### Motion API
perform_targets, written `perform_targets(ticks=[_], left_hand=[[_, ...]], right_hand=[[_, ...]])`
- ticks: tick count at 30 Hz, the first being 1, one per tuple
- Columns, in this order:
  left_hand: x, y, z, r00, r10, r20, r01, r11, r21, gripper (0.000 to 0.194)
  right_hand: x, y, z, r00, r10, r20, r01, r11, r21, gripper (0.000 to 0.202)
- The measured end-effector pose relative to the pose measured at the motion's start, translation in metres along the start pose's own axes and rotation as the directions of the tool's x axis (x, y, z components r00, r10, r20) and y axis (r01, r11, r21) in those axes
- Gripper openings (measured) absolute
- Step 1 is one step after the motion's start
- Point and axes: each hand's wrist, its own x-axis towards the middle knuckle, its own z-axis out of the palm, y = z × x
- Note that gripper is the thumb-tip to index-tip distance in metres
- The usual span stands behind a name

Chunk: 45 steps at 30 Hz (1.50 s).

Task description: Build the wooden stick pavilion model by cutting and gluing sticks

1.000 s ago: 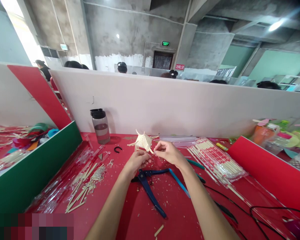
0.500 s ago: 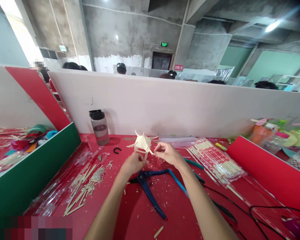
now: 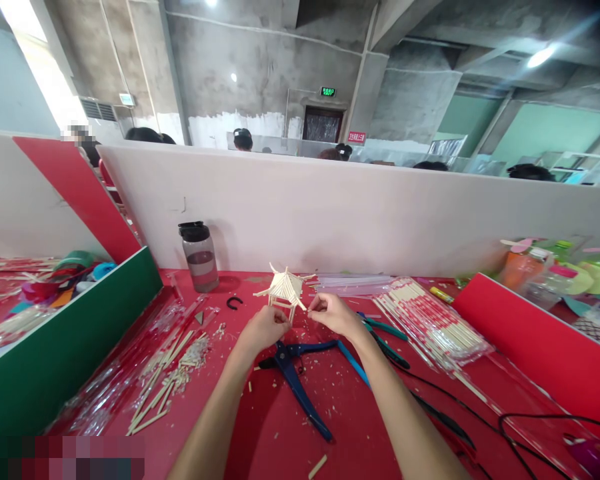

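A small pavilion model (image 3: 286, 288) made of pale wooden sticks stands upright on the red table, its pointed roof on thin legs. My left hand (image 3: 266, 328) is closed at its front, fingertips pinched around a front leg. On the other side, my right hand (image 3: 334, 315) has thumb and fingers pressed together beside the roof's front right corner. Whatever that pinch holds is too small to make out. Below both hands lies a blue-handled cutter (image 3: 300, 390). Green-handled pliers (image 3: 387, 333) rest beyond my right forearm, partly covered by it.
Loose sticks (image 3: 153, 403) and scraps lie left, near plastic wrappers. A water bottle (image 3: 200, 260) stands at the back left. Bundled sticks (image 3: 430, 320) and a black cable (image 3: 500, 420) lie right. A white partition (image 3: 330, 213) borders the back; green (image 3: 80, 340) and red (image 3: 530, 333) dividers flank the table.
My right hand has dropped very slightly beside the roof corner. My left hand has shifted a little to the left, still at the front leg. The pavilion model stays in place.
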Motion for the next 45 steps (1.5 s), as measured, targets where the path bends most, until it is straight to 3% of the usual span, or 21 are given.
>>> perform_targets(ticks=[3,7,12,17,21,26,32,45], left_hand=[[0.000,0.001,0.001,0.999,0.044,0.030,-0.045,0.998,0.047,0.007],[-0.004,0.009,0.000,0.994,0.093,0.064,-0.096,0.994,0.049,0.024],[-0.011,0.022,-0.001,0.993,0.085,0.077,-0.087,0.996,0.020,0.036],[-0.015,0.030,0.004,0.993,0.030,0.111,0.007,0.950,-0.313,0.028],[-0.017,0.032,0.012,0.977,-0.014,0.212,0.133,0.817,-0.562,0.039],[-0.014,0.029,0.020,0.973,-0.041,0.229,0.196,0.677,-0.710,0.045],[-0.013,0.029,0.021,0.973,-0.072,0.220,0.214,0.645,-0.734,0.048],[-0.015,0.040,0.025,0.968,-0.199,0.154,0.244,0.598,-0.764,0.046]], right_hand=[[0.000,0.004,0.001,1.000,0.012,0.001,-0.012,1.000,-0.010,0.009],[0.000,0.007,0.000,1.000,0.004,0.007,-0.004,1.000,-0.014,0.010],[-0.001,0.008,-0.003,1.000,-0.021,0.007,0.021,0.999,-0.031,0.016],[0.000,0.009,-0.005,1.000,-0.017,0.011,0.017,1.000,-0.017,0.016],[0.000,0.009,-0.007,0.998,0.038,0.051,-0.041,0.998,0.053,0.015],[-0.003,0.005,-0.010,0.993,0.083,0.088,-0.090,0.993,0.078,0.014],[-0.002,0.007,-0.011,0.993,0.100,0.058,-0.097,0.994,-0.056,0.017],[-0.002,0.000,-0.015,1.000,0.012,-0.025,-0.015,0.993,-0.118,0.015]])
